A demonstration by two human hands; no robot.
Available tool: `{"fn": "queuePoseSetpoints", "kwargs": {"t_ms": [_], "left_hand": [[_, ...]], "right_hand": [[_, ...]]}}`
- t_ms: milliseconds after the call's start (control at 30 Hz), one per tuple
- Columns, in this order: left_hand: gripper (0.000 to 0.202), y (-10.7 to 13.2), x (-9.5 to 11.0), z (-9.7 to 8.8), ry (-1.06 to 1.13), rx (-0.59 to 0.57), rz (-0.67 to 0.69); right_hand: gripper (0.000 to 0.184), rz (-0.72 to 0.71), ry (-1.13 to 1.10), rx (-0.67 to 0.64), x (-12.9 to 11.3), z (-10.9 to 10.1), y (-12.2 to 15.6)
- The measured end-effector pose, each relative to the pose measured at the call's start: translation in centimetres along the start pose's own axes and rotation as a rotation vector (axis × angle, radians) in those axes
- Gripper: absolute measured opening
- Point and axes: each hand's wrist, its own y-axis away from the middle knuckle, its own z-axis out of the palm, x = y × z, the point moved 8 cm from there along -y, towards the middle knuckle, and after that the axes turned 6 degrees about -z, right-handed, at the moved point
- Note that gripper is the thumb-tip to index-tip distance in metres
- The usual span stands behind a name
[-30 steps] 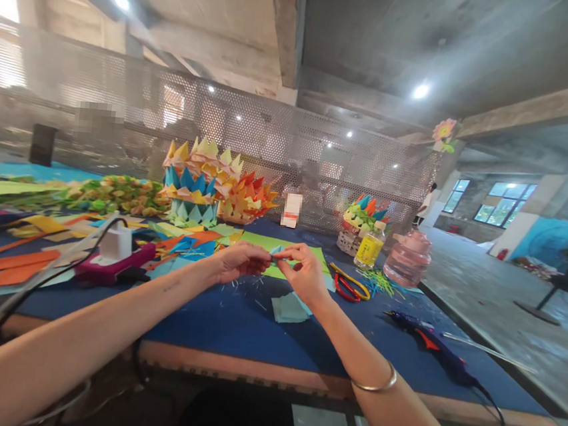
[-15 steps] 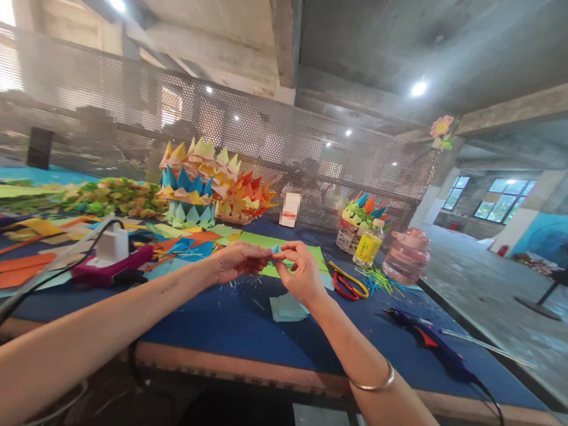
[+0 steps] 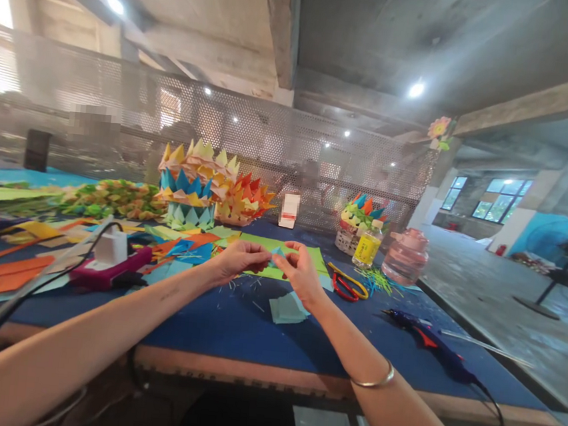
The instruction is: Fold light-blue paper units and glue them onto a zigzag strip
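Above the middle of the table, a small folded piece of light blue paper (image 3: 276, 257) is between my two hands. My left hand (image 3: 240, 260) pinches its left side with thumb and fingertips. The thumb of my right hand (image 3: 303, 275) presses on the right side, while the index finger arches above it. My fingers partly cover the folds. Below my right hand lies a stack of light blue paper squares (image 3: 287, 308). Under and behind the hands is a light green paper sheet (image 3: 314, 255).
Scissors (image 3: 350, 285), a yellow-labelled bottle (image 3: 367, 249), a pink water jug (image 3: 405, 257) and a glue gun (image 3: 427, 340) sit on the right. To the left are a magenta power strip (image 3: 108, 268) and paper strips (image 3: 11, 274). Folded-paper crowns (image 3: 190, 194) stand behind.
My right index finger has lifted and opened away from the paper, with the thumb still against it. More of the blue paper shows. My left hand has barely moved.
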Motion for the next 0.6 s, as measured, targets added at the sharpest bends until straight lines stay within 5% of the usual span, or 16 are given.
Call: {"fn": "queuePoseSetpoints", "kwargs": {"t_ms": [600], "left_hand": [[0.035, 0.02, 0.38, 0.11, -0.219, 0.027, 0.080]], "right_hand": [[0.035, 0.008, 0.007, -0.073, -0.10, 0.48, -0.05]]}}
